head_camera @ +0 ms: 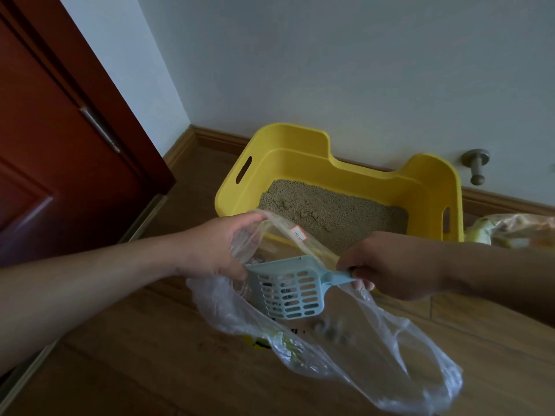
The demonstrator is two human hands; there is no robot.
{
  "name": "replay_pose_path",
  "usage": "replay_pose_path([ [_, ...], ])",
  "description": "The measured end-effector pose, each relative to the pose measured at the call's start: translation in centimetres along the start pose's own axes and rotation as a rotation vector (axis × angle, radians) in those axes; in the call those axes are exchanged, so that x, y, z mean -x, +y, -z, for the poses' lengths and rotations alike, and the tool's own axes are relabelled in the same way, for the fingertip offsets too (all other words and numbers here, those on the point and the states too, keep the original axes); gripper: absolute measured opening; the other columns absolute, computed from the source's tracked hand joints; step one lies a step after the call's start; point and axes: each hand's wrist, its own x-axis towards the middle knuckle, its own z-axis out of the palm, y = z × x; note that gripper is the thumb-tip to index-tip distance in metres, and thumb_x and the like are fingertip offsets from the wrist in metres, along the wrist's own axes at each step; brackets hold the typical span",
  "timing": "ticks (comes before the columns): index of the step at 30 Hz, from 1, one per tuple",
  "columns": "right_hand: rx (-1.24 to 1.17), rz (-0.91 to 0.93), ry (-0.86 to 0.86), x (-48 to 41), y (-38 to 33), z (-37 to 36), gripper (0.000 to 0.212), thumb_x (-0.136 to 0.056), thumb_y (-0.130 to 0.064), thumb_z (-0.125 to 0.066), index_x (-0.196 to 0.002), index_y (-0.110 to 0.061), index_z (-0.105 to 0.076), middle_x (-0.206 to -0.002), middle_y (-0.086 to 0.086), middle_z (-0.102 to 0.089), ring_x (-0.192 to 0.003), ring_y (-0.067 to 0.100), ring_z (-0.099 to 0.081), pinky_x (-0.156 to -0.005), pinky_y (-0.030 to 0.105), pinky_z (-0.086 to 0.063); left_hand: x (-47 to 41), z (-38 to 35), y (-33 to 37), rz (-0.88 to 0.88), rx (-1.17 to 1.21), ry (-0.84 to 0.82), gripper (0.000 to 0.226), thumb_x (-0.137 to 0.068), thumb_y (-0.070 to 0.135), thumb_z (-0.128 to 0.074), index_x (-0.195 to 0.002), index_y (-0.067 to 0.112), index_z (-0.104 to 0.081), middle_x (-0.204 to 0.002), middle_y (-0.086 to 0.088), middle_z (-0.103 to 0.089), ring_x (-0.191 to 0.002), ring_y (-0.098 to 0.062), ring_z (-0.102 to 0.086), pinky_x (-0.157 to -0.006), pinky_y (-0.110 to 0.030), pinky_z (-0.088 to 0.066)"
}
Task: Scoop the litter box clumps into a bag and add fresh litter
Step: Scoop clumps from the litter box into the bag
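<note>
A yellow litter box point(420, 187) stands against the wall, with tan litter point(330, 211) and a few clumps inside. In front of it my left hand point(222, 244) holds open the rim of a clear plastic bag point(375, 349) that hangs down over the wooden floor. My right hand point(390, 262) grips the handle of a light blue slotted scoop point(291, 289), which is tipped into the bag's mouth. Several grey clumps point(333, 331) show blurred inside the bag below the scoop.
A dark red door point(60, 151) stands at the left. A metal door stopper point(476, 165) sticks out of the wall at the right. Another plastic bag with yellow and orange print point(516, 229) lies right of the litter box. A wooden baseboard runs along the wall.
</note>
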Motion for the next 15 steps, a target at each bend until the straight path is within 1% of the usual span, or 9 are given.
replay_pose_path([
  [4, -0.023, 0.003, 0.045, 0.4, 0.2, 0.2, 0.023, -0.097, -0.013, -0.050, -0.099, -0.026, -0.069, -0.074, -0.024, -0.058, -0.073, -0.008, -0.056, -0.066, 0.007, -0.040, 0.1, 0.1, 0.1, 0.001, 0.040, -0.039, 0.098, -0.066, -0.011, -0.081, -0.146, 0.025, -0.039, -0.133, 0.001, -0.063, -0.125, -0.016, -0.059, -0.101, -0.046, -0.051],
  [7, -0.080, 0.002, 0.124, 1.0, 0.6, 0.5, 0.023, -0.093, -0.014, -0.058, -0.103, -0.029, -0.072, -0.080, -0.022, -0.065, -0.079, -0.005, -0.059, -0.066, 0.009, -0.041, 0.1, 0.2, 0.1, 0.019, 0.033, -0.020, 0.098, -0.065, -0.009, -0.081, -0.146, 0.028, -0.040, -0.131, 0.005, -0.063, -0.125, -0.013, -0.059, -0.099, -0.039, -0.052],
  [8, -0.117, -0.009, 0.147, 1.2, 0.9, 0.6, 0.025, -0.091, -0.012, -0.061, -0.104, -0.030, -0.073, -0.084, -0.019, -0.068, -0.080, -0.004, -0.060, -0.067, 0.010, -0.042, 0.1, 0.3, 0.1, 0.022, 0.029, -0.014, 0.099, -0.064, -0.007, -0.082, -0.146, 0.029, -0.040, -0.132, 0.006, -0.062, -0.126, -0.012, -0.058, -0.100, -0.040, -0.051],
  [10, -0.194, -0.019, 0.171, 1.6, 1.3, 0.7, 0.029, -0.088, -0.009, -0.066, -0.104, -0.031, -0.073, -0.089, -0.014, -0.071, -0.083, 0.002, -0.063, -0.071, 0.019, -0.048, 0.1, 0.4, 0.0, 0.031, 0.023, -0.011, 0.100, -0.062, -0.002, -0.083, -0.146, 0.030, -0.040, -0.136, 0.006, -0.060, -0.129, -0.012, -0.055, -0.104, -0.046, -0.049],
  [11, -0.216, -0.018, 0.174, 1.9, 1.4, 0.8, 0.030, -0.086, -0.007, -0.067, -0.104, -0.030, -0.073, -0.090, -0.013, -0.071, -0.084, 0.004, -0.064, -0.073, 0.022, -0.049, 0.1, 0.5, -0.1, 0.039, 0.022, -0.010, 0.100, -0.062, 0.000, -0.083, -0.146, 0.031, -0.040, -0.137, 0.007, -0.058, -0.130, -0.012, -0.053, -0.106, -0.048, -0.047],
  [12, -0.237, -0.017, 0.179, 2.1, 1.5, 0.8, 0.030, -0.085, -0.006, -0.068, -0.103, -0.030, -0.074, -0.089, -0.015, -0.071, -0.083, 0.003, -0.064, -0.072, 0.020, -0.049, 0.0, 0.6, -0.2, 0.045, 0.030, -0.013, 0.100, -0.062, 0.000, -0.084, -0.146, 0.032, -0.040, -0.139, 0.007, -0.057, -0.131, -0.012, -0.052, -0.108, -0.049, -0.045],
  [14, -0.288, -0.027, 0.187, 2.6, 1.4, 1.1, 0.031, -0.085, -0.004, -0.070, -0.102, -0.030, -0.074, -0.085, -0.024, -0.070, -0.082, -0.004, -0.065, -0.070, 0.011, -0.046, -0.1, 0.6, -0.3, 0.053, 0.062, -0.025, 0.100, -0.061, 0.003, -0.085, -0.146, 0.031, -0.040, -0.141, 0.005, -0.056, -0.134, -0.015, -0.050, -0.111, -0.052, -0.041],
  [15, -0.305, -0.029, 0.193, 2.9, 1.3, 1.2, 0.032, -0.085, -0.004, -0.070, -0.102, -0.031, -0.075, -0.084, -0.026, -0.070, -0.082, -0.006, -0.065, -0.071, 0.010, -0.046, -0.1, 0.6, -0.2, 0.056, 0.075, -0.030, 0.100, -0.060, 0.004, -0.085, -0.146, 0.030, -0.040, -0.142, 0.003, -0.055, -0.135, -0.017, -0.049, -0.112, -0.053, -0.039],
])
